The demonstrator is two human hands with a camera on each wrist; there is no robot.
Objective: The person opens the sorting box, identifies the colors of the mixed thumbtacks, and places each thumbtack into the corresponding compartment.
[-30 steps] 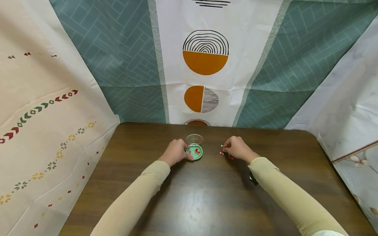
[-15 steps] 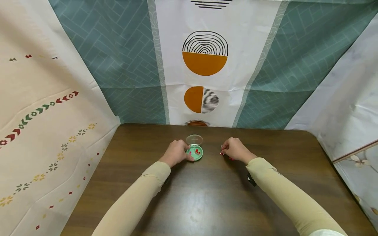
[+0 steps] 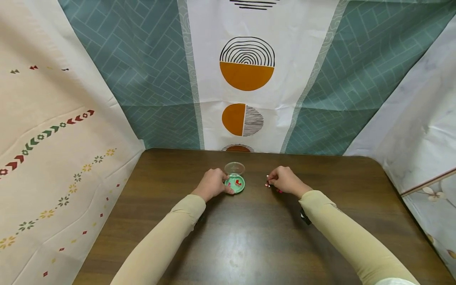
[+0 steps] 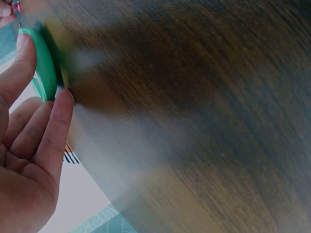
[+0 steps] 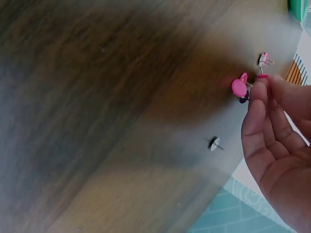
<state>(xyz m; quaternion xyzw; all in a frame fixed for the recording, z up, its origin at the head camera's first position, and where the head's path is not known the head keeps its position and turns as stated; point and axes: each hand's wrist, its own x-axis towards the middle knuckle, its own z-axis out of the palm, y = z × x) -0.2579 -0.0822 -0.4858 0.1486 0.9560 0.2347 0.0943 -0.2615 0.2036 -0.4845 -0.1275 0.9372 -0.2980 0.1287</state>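
Note:
My left hand (image 3: 211, 184) grips the side of a round green case (image 3: 243, 189), thumb on the near rim and fingers toward the hinge. Its clear lid (image 3: 234, 168) stands raised at the back, and several red and pink tacks lie inside. In the left wrist view the case (image 4: 44, 65) shows edge-on between thumb and fingers. To the right, my right hand (image 3: 287, 180) is low over a small group of tacks. Its thumb and fingertips pinch a pink thumbtack (image 5: 262, 76), pin showing. Beside the fingertips lies a pink-headed thumbtack (image 5: 239, 88), with another thumbtack (image 5: 263, 59) above it.
A separate thumbtack (image 5: 214, 143) lies with its pin up, apart from the group. The brown wooden table (image 3: 228, 237) runs back to a patterned curtain (image 3: 160, 79). Cloth also hangs at the left and right sides.
My right fingertips have shifted slightly among the tacks, left and then back. The left hand stays on the case, which has not moved.

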